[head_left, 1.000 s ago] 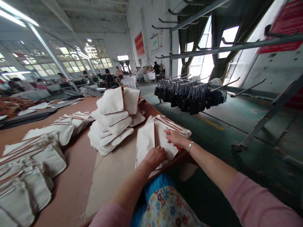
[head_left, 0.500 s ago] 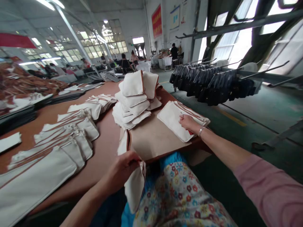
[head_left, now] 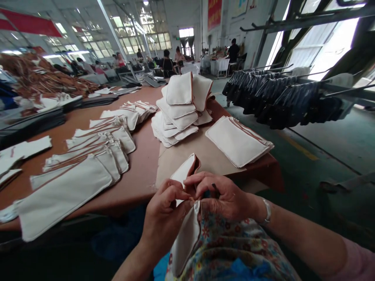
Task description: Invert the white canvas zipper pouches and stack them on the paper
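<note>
A white fabric piece with brown trim (head_left: 186,242) hangs over my lap, and its upper part stands up behind my fingers, showing a brown inner side. My left hand (head_left: 166,212) is closed, pinching the piece at its edge. Right against it, my right hand (head_left: 224,197) is closed too, with thumb and fingers at the same edge. A small dark tip (head_left: 216,189) pokes out between the right fingers; the rest of that object is hidden. Beyond my right hand lies a flat stack of similar white pieces (head_left: 237,142).
A taller pile of white pieces (head_left: 178,113) stands on the brown-covered table (head_left: 140,156). Overlapping rows of white pieces (head_left: 73,187) lie at left. Dark strapped goods (head_left: 272,97) hang from a rack at right. Several people sit or stand far back.
My right hand has left the flat stack at right and come to the fabric piece beside my left hand. The left hand has raised the piece slightly and moved right; the view has shifted left.
</note>
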Tool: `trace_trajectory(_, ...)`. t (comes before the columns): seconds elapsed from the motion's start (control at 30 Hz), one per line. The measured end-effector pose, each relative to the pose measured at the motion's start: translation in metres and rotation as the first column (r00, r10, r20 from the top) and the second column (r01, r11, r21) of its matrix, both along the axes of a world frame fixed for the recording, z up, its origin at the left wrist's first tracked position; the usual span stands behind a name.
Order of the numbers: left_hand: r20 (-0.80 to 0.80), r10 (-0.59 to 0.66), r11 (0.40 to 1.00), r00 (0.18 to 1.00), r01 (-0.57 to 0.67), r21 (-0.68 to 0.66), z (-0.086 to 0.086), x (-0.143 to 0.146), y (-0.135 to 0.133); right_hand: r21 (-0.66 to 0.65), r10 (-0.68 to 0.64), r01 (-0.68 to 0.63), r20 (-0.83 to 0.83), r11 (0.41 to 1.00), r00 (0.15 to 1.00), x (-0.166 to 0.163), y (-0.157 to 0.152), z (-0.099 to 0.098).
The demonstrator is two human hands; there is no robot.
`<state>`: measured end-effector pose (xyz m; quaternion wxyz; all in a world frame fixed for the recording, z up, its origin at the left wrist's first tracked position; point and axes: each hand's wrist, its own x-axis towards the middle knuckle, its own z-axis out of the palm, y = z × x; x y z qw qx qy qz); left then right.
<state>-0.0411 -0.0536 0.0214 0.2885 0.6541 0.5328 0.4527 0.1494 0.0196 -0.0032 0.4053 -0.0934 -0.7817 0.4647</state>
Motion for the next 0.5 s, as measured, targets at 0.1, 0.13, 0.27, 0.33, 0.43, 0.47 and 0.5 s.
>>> trace_trajectory(0.1,0.114,-0.045,0.995,0.992,0.055,-0.085,0.009,-0.007,-0.010,0.125,-0.060,0.052,0.061,0.991,0.996,0.003,-0.004,0.009)
trace_trajectory(0.13,0.128,-0.053,0.993,0.990,0.065,-0.095,0.014,-0.011,-0.012,0.180,-0.094,0.072,0.114,0.981,0.989,0.004,-0.006,0.012)
trace_trajectory(0.27,0.037,-0.165,0.976,0.986,0.168,-0.137,0.031,-0.022,-0.017,0.351,-0.221,0.108,0.298,0.930,0.929,0.011,-0.011,0.028)
trace_trajectory(0.33,0.060,-0.234,0.932,0.970,0.242,-0.271,0.034,-0.023,-0.015,0.357,-0.218,0.091,0.333,0.930,0.918,0.013,-0.012,0.033)
trace_trajectory(0.43,0.265,-0.248,0.826,0.932,0.347,-0.445,0.029,-0.020,-0.009,0.339,-0.209,0.079,0.367,0.937,0.906,0.013,-0.014,0.033)
trace_trajectory(0.47,0.324,-0.236,0.798,0.916,0.373,-0.474,0.026,-0.019,-0.006,0.327,-0.213,0.087,0.372,0.941,0.903,0.012,-0.014,0.031)
trace_trajectory(0.5,0.357,-0.221,0.777,0.908,0.385,-0.498,0.023,-0.017,-0.004,0.308,-0.215,0.097,0.376,0.946,0.901,0.011,-0.015,0.028)
